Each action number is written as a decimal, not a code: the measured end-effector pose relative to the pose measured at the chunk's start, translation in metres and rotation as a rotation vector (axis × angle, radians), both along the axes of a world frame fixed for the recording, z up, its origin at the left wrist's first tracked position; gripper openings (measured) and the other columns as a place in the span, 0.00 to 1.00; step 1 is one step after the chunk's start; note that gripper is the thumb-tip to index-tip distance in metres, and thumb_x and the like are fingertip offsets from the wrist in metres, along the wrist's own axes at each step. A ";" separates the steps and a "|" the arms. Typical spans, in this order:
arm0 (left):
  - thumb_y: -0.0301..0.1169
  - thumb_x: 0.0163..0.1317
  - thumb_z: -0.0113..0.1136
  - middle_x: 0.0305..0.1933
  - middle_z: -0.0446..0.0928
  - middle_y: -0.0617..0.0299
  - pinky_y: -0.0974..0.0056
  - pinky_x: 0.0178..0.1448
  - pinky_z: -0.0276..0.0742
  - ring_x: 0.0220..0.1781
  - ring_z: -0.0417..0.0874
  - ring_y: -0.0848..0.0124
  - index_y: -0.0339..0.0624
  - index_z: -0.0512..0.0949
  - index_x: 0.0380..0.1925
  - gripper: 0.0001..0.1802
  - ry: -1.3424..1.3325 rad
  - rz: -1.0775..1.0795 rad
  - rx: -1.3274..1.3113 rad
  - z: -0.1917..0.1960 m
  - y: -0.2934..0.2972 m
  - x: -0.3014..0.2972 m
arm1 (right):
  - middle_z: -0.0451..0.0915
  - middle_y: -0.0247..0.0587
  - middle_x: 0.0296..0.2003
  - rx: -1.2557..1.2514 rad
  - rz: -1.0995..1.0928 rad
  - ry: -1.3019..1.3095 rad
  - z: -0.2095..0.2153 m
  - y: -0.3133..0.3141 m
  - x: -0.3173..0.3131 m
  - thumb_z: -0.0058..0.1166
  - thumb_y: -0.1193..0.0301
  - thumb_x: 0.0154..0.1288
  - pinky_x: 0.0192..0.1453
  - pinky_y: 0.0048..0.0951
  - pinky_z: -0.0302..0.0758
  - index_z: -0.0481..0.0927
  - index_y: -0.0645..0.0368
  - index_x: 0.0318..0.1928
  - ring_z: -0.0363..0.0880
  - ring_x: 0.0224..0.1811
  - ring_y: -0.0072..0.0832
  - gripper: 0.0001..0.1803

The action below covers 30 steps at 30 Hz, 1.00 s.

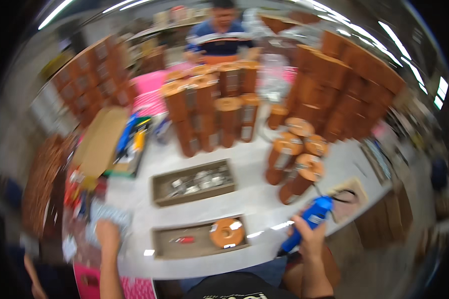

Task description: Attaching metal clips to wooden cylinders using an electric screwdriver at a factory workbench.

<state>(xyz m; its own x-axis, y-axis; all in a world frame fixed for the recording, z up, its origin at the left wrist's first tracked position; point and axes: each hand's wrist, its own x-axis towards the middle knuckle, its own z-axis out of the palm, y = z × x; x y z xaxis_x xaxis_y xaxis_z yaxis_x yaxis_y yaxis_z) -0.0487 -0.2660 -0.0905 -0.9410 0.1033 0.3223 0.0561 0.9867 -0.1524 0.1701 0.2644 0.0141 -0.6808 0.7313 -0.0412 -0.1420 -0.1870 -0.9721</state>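
Observation:
My right hand [310,230] grips a blue handheld tool [308,221] over the table's near right edge, its tip pointing toward orange spools [298,172]. My left hand [106,230] reaches to the left, resting on a pale patterned sheet or packet [105,215] beside the table; whether it grips it is unclear in the blur. In front of me a shallow cardboard tray [163,247] holds an orange tape roll [226,232] and a small red item [184,239].
A second tray [159,192] with metal parts lies farther back. Tall stacks of orange spools [212,107] fill the table's middle and right. A person in a striped shirt [219,42] stands across the table. Brown boxes [92,74] stand at left.

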 end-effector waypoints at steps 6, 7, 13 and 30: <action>0.25 0.58 0.51 0.41 0.76 0.36 0.45 0.54 0.72 0.45 0.76 0.40 0.26 0.75 0.35 0.11 0.048 -0.148 -0.197 -0.061 -0.060 -0.016 | 0.80 0.39 0.31 -0.023 0.125 0.010 -0.003 0.004 0.005 0.66 0.77 0.57 0.28 0.26 0.77 0.74 0.64 0.45 0.79 0.23 0.24 0.17; 0.25 0.59 0.50 0.42 0.75 0.35 0.45 0.53 0.73 0.45 0.76 0.39 0.25 0.74 0.37 0.11 -0.018 -0.095 -0.115 -0.051 -0.040 -0.021 | 0.79 0.41 0.31 -0.024 0.132 0.002 -0.002 0.006 0.007 0.65 0.79 0.56 0.28 0.26 0.77 0.73 0.64 0.44 0.79 0.22 0.25 0.17; 0.26 0.64 0.45 0.45 0.74 0.34 0.45 0.50 0.75 0.47 0.78 0.37 0.26 0.70 0.44 0.13 -0.155 0.179 0.147 -0.011 0.031 0.001 | 0.80 0.37 0.28 -0.012 0.161 -0.020 -0.008 0.006 0.010 0.68 0.73 0.57 0.27 0.23 0.74 0.76 0.67 0.45 0.79 0.22 0.21 0.19; 0.35 0.67 0.53 0.35 0.81 0.38 0.47 0.45 0.75 0.40 0.82 0.42 0.34 0.81 0.35 0.14 -0.057 0.138 0.416 0.022 0.000 0.007 | 0.78 0.42 0.28 0.018 0.015 0.021 0.003 -0.004 0.006 0.62 0.80 0.57 0.25 0.25 0.75 0.71 0.64 0.46 0.78 0.20 0.27 0.17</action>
<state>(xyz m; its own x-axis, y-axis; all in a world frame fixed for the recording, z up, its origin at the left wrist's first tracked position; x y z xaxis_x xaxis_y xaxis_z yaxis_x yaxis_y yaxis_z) -0.0415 -0.2659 -0.0682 -0.9542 -0.1524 0.2573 -0.0839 0.9623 0.2589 0.1764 0.2604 0.0172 -0.6926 0.7212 -0.0137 -0.1594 -0.1716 -0.9722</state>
